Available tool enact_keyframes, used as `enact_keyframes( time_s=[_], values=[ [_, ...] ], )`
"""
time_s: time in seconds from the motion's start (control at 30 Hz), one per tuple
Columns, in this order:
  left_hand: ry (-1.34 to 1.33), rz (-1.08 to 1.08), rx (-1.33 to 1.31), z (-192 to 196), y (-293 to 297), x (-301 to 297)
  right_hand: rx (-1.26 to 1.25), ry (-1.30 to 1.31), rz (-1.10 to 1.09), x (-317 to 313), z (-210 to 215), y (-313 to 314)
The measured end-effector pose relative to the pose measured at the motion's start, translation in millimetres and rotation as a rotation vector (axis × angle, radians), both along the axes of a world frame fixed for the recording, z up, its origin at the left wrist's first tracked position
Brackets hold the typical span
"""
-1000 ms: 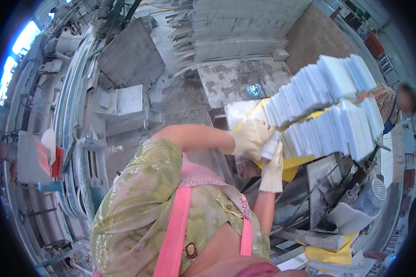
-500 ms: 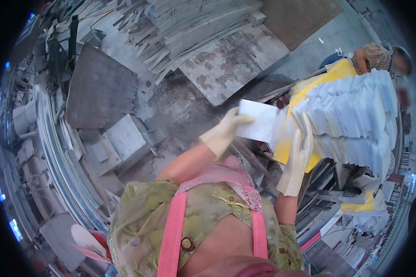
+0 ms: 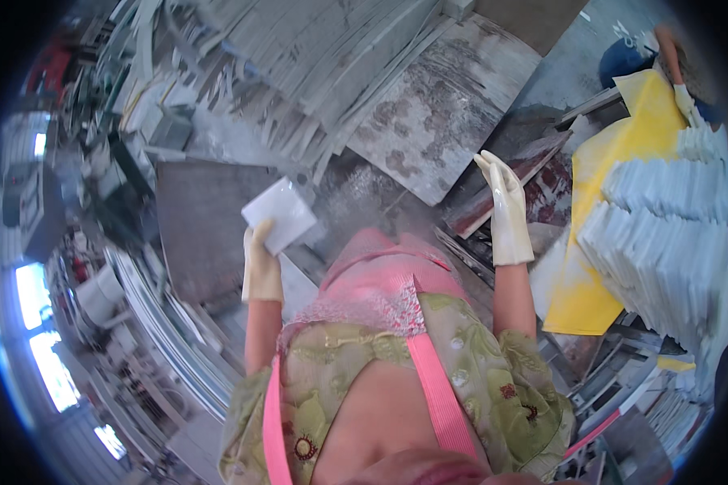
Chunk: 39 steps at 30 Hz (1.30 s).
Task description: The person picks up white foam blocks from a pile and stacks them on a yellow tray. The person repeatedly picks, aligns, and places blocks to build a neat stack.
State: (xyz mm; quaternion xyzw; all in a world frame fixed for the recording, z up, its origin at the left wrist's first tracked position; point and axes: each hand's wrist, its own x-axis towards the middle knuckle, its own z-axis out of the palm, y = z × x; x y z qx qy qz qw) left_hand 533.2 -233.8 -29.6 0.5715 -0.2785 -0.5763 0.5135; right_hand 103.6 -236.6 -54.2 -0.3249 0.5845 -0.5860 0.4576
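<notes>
dusty floor point(image 3: 368, 198), left fingers point(image 3: 260, 234) closed on tile point(image 3: 289, 212)

Most fingers of our L hand point(image 3: 262, 265) hide behind the white tile point(image 3: 285, 213). Tile stack point(image 3: 662, 257) at R fades into the dark edge & covers pt of the yellow sheet point(image 3: 584, 287). Co-worker point(image 3: 670, 55), top R, is cut off. Machinery point(image 3: 99, 293), far L: too blurry/small for us to ID.

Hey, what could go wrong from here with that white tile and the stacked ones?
The white tile might slip: only the left hand grips it, by one edge, while the right hand is empty. The stacked tiles could shift if bumped, since their rows look uneven; a co-worker's gloved hand close by might get pinched.
</notes>
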Motion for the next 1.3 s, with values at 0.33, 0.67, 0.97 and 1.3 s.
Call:
enact_keyframes(
  time_s=[0.33, 0.67, 0.97, 1.3],
  values=[
    [-0.271, -0.160, 0.190, -4, -141, 84, 0.485, 0.572, 0.004, -44, -186, -51],
    [-0.248, -0.380, 0.072, -72, -330, 55, 1.087, 0.573, -0.225, -24, -167, 8],
    [-0.583, -0.692, -0.077, -79, -446, -50, 1.232, 0.170, -0.519, -36, -144, -25],
    [-1.410, -1.229, -0.141, -130, -606, -242, 0.187, 0.385, -0.090, -142, -92, -443]
  ],
)
